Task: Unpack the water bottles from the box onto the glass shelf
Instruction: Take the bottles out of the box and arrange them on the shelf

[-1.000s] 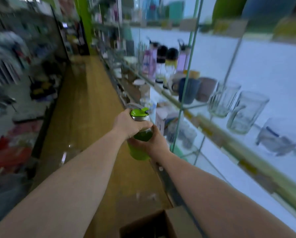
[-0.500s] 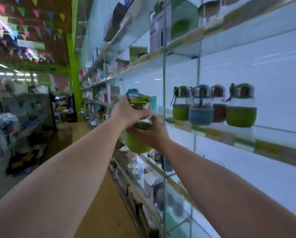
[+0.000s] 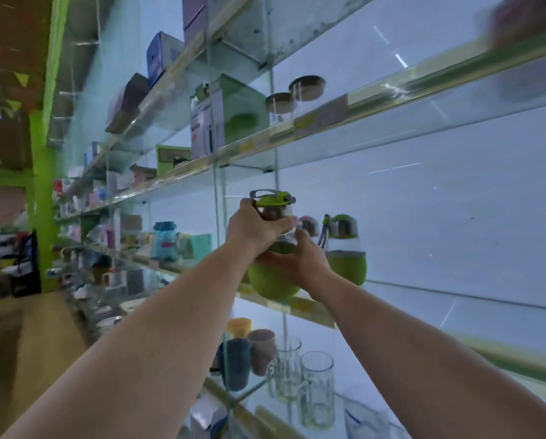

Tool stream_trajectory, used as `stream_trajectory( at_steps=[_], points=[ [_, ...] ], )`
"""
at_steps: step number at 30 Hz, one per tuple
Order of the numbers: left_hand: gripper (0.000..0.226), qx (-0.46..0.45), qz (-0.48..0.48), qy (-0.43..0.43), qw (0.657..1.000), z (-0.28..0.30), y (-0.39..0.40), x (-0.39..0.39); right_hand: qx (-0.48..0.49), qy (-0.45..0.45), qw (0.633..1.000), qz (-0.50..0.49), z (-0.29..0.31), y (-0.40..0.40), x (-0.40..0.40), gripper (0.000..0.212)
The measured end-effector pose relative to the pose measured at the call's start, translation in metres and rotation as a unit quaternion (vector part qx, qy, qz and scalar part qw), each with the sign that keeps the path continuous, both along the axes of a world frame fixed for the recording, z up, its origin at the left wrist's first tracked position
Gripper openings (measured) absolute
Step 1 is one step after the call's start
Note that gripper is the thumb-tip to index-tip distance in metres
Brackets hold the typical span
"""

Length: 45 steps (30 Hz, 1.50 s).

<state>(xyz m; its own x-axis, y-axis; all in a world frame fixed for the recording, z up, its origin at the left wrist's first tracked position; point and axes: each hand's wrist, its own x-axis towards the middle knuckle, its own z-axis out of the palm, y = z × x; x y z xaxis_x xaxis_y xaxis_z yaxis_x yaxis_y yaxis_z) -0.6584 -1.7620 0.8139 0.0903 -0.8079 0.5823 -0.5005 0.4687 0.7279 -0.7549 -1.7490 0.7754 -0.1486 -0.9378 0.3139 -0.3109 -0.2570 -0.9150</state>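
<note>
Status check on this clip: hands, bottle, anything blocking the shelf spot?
Left hand grips the cap end, right hand cradles the body. Green bottle at the glass shelf edge, not set down. Shelved green bottle close beside it.

Both hands (image 3: 300, 258) grip green bottle (image 3: 273, 280) at glass shelf (image 3: 423, 299) edge.

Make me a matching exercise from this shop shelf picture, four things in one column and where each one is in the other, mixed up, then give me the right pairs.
Things:
1. green bottle
2. second green bottle
3. glass mugs
4. two round-lidded jars

Places:
A. on the shelf above the hands
B. held in both hands
C. standing on the glass shelf, right of the hands
D. on the shelf below the hands

Pairs: 1-B, 2-C, 3-D, 4-A. The left hand grips the held bottle near its lid; the right hand holds its body.
</note>
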Motion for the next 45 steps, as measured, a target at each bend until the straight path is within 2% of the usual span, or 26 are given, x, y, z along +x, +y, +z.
stream_trajectory(
  at_steps=[3,8,11,14,19,26,32,36,38,42,45],
  points=[
    [0.068,0.008,-0.025,-0.007,1.0,-0.004,-0.015,-0.033,0.002,0.031,0.999,-0.038,-0.003,-0.01,-0.028,0.048],
    [0.065,0.025,-0.046,-0.015,0.999,-0.011,-0.044,-0.068,0.024,0.029,0.997,-0.066,-0.006,-0.024,-0.059,0.044],
    [0.063,0.036,-0.028,-0.037,0.998,-0.022,-0.061,-0.079,0.053,0.029,0.996,-0.068,-0.011,-0.033,-0.069,0.046],
    [0.071,0.038,0.006,-0.062,0.997,-0.026,-0.075,-0.086,0.08,0.028,0.994,-0.064,-0.013,-0.044,-0.072,0.044],
    [0.073,0.031,0.028,-0.071,0.997,-0.026,-0.085,-0.089,0.087,0.079,0.988,-0.103,-0.015,-0.06,-0.071,0.064],
    [0.086,0.018,0.033,-0.089,0.995,-0.032,-0.082,-0.09,0.074,0.11,0.984,-0.118,-0.024,-0.067,-0.075,0.067],
    [0.081,0.027,0.0,-0.101,0.994,-0.032,-0.074,-0.084,0.061,0.135,0.981,-0.123,-0.027,-0.068,-0.075,0.08],
    [0.075,0.023,-0.012,-0.081,0.996,-0.028,-0.063,-0.074,0.014,0.113,0.987,-0.116,-0.023,-0.062,-0.075,0.084],
    [0.064,0.008,-0.011,-0.063,0.998,-0.025,-0.054,-0.062,-0.054,0.117,0.98,-0.149,-0.019,-0.051,-0.071,0.085],
    [0.046,-0.011,0.05,-0.002,0.999,-0.023,-0.032,-0.026,-0.254,0.132,0.94,-0.185,-0.011,-0.028,-0.052,0.066],
    [0.041,0.012,0.105,0.017,0.994,-0.034,-0.025,0.01,-0.322,0.166,0.924,-0.123,-0.013,-0.015,-0.017,0.054]
  ],
)
